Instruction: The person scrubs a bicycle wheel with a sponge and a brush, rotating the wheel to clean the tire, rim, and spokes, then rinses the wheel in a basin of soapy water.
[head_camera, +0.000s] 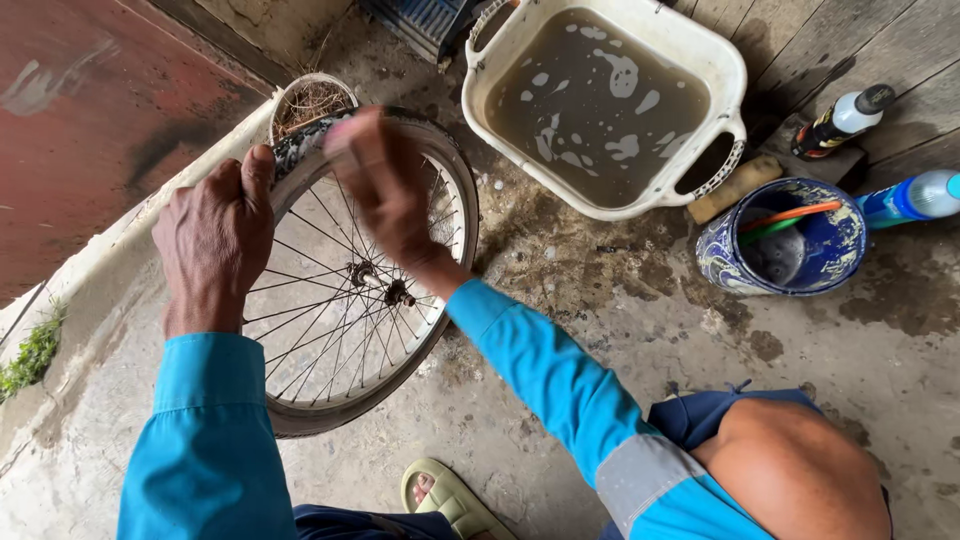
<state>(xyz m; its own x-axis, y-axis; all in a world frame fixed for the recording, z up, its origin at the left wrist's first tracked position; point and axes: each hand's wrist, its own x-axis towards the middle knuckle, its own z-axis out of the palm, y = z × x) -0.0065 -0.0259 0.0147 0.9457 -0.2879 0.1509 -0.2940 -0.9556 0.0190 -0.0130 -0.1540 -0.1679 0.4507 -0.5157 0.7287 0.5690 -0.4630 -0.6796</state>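
Note:
A spoked bicycle wheel (350, 300) with a dark tyre stands upright on the concrete floor in front of me. My left hand (215, 240) grips the top left of its rim and tyre. My right hand (385, 185) is blurred with motion over the top of the wheel, above the spokes; I cannot tell whether it holds anything or touches the tyre. Both arms wear bright blue sleeves. The hub (385, 285) shows between the spokes.
A white plastic basin (725, 75) of murky water sits at the back. A blue and white mug (730, 260) with tools, two bottles (845, 120) and a sponge (735, 185) stand right. A small pot (312, 100) is behind the wheel. My sandal (450, 500) and knee (800, 470) are near.

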